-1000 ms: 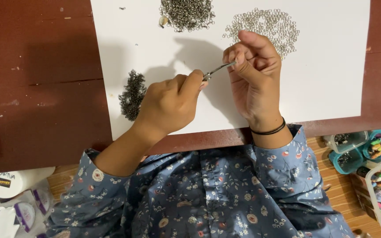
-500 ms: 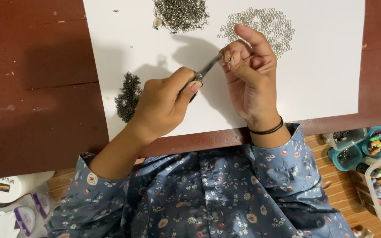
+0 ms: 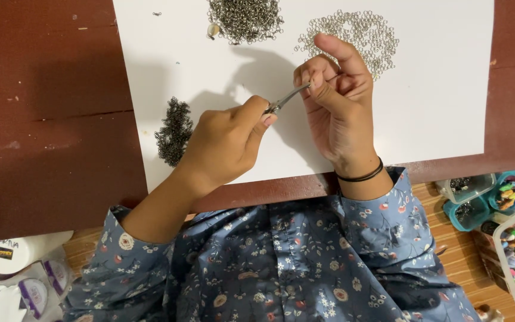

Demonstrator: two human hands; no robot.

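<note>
Left hand [image 3: 225, 143] clenched round slim metal pliers [image 3: 286, 99], tips meeting right hand [image 3: 335, 98], fingers pinched on something too small to tell. Both over white paper sheet [image 3: 442, 89] at worktop's [image 3: 49, 119] far middle, between dark ring pile [image 3: 174, 131] and pale ring pile [image 3: 359, 36].

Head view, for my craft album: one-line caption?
Left hand works pliers at the right hand fingertips above white paper.

White sheet [image 3: 436, 107]; dark red table [image 3: 49, 119]; blue floral sleeves [image 3: 388, 220].
</note>
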